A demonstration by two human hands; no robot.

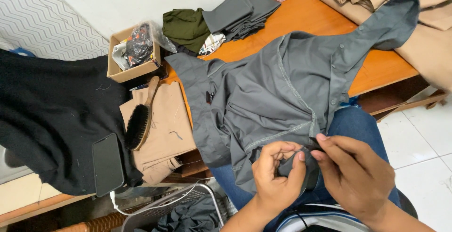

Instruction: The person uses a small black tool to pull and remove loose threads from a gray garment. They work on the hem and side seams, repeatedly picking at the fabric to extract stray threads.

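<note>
A grey button-up shirt lies spread over the orange wooden table and hangs down onto my lap. My left hand pinches a fold of the shirt's lower edge between thumb and fingers. My right hand grips the same edge just to the right, fingertips meeting those of the left hand. A stitched seam runs up from where both hands hold the cloth.
A wooden clothes brush rests on folded tan cloth. A dark phone lies on black fabric. A cardboard box, folded green and grey garments, tan fabric and a wire basket surround me.
</note>
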